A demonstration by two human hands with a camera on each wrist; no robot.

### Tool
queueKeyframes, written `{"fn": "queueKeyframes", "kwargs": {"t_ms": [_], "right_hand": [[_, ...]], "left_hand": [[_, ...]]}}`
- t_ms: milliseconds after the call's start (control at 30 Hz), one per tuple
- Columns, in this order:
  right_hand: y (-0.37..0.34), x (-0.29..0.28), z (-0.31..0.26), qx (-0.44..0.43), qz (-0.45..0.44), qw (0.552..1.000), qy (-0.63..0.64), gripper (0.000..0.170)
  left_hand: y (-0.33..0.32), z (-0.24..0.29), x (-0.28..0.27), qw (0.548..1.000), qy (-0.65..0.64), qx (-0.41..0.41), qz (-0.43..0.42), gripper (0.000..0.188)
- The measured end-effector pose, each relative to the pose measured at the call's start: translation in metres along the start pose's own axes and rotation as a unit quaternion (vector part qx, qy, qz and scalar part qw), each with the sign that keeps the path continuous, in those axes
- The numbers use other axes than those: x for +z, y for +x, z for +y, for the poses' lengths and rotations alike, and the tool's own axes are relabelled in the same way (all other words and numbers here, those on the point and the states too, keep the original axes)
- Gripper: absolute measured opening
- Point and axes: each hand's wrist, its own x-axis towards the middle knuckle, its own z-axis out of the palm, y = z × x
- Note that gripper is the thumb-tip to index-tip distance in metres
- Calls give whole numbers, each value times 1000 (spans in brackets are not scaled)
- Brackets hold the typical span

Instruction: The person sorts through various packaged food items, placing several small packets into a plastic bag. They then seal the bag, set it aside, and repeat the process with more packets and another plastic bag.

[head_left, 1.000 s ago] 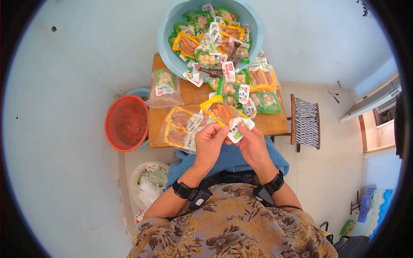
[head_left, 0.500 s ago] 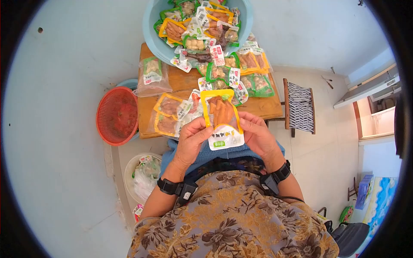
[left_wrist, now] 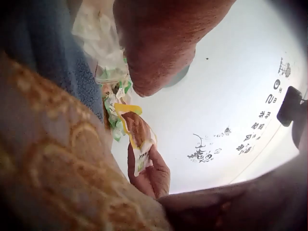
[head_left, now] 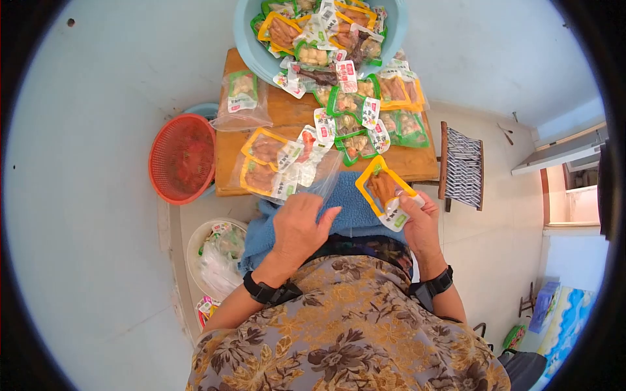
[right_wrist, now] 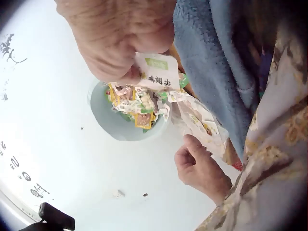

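Observation:
My right hand (head_left: 424, 225) pinches a yellow-edged pouch of chicken wing tips (head_left: 380, 189) by its white printed end, thumb on top. The pouch is tilted over the front edge of the wooden table (head_left: 228, 176). My left hand (head_left: 298, 228) is at the near edge of a clear plastic bag (head_left: 324, 171), its thumb stretched out to the side. In the right wrist view, the fingers of that left hand (right_wrist: 202, 168) are loosely bent, close by the bag. Inside the bag lie yellow-edged pouches (head_left: 267, 148) and white-backed ones.
A blue basin (head_left: 242, 32) heaped with pouches stands at the table's back. Green-edged pouches (head_left: 355, 146) are piled in front of it. Another clear bag (head_left: 244, 117) lies at left. A red basket (head_left: 156, 159), a white bucket (head_left: 193, 251) and a woven stool (head_left: 463, 166) stand around the table.
Both hands held the pouch upright between them. Now the left hand has let go and moved left to the clear bag, while the right hand has carried the pouch to the right.

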Motion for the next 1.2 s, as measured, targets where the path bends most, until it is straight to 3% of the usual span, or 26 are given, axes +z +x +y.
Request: {"fn": "queueKeyframes", "kwargs": {"t_ms": [133,300,500,900,967,1200], "right_hand": [[-3,1,-1,55,-2,998,40,17],[-3,5,16,97,-6,993,60,15],[4,13,22,142,-32,986,86,12],[43,58,52,176,-58,975,122,24],[51,67,60,184,-127,960,170,32],[77,105,76,229,-194,936,183,43]], "left_hand": [[5,1,-1,999,45,-4,-17,40],[0,-1,17,991,78,-65,-82,25],[-1,-10,23,996,51,-65,-27,13],[3,-3,21,998,21,-57,23,11],[4,-2,20,998,22,-56,31,10],[2,-2,18,997,8,-55,49,9]]}}
